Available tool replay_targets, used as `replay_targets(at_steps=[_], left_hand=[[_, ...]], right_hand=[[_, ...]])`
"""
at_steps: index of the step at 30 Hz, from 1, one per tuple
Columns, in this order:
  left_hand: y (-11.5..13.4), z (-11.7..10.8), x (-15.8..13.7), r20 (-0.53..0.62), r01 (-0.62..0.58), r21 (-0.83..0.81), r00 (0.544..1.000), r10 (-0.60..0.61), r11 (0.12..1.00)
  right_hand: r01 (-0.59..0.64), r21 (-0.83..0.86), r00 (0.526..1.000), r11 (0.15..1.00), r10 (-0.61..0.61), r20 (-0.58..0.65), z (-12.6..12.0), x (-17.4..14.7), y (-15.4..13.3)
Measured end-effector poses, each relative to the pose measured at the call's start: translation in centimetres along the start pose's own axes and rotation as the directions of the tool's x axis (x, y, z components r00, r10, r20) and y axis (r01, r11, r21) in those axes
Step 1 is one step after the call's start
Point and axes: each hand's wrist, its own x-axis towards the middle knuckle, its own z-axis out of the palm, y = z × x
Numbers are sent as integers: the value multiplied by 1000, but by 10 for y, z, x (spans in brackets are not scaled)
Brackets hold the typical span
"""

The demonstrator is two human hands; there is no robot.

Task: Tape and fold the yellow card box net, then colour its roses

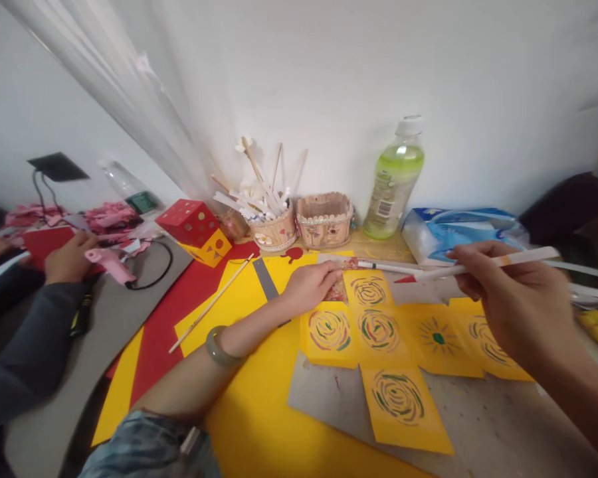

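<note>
My right hand (518, 299) is closed around a slim white pen (463, 271) with a red pointed tip, held almost level above the yellow card. My left hand (311, 287) lies flat with fingers stretched out, beside the top panel of the card. A cut-out yellow card (391, 372) in the shape of an unfolded box lies below both hands. Most of its panels bear swirls of coloured strokes; one has a green dot with rays. Another white pen (386, 267) lies just beyond the card. Grey board (323, 395) is under the card.
At the wall stand a holder of white sticks (276, 226), a wooden basket (323, 222), a green drink bottle (393, 179) and a tissue pack (458, 232). Red and yellow boxes (194, 229) sit left. Beside a co-worker's hands (72, 259) is a pink glue gun (110, 267).
</note>
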Motion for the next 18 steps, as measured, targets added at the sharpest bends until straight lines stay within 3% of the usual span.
replay_targets(at_steps=[3, 11, 18], left_hand=[[0, 0, 0, -4, 2, -13, 1000, -2, 1000], [2, 0, 0, -7, 6, -53, 1000, -7, 999], [3, -1, 0, -15, 14, -86, 1000, -15, 996]], right_hand=[[-51, 15, 999, 999, 51, 20, 4, 0, -4], [82, -101, 977, 991, -60, 207, 19, -6, 5], [150, -162, 955, 975, -101, 280, 29, -7, 7]])
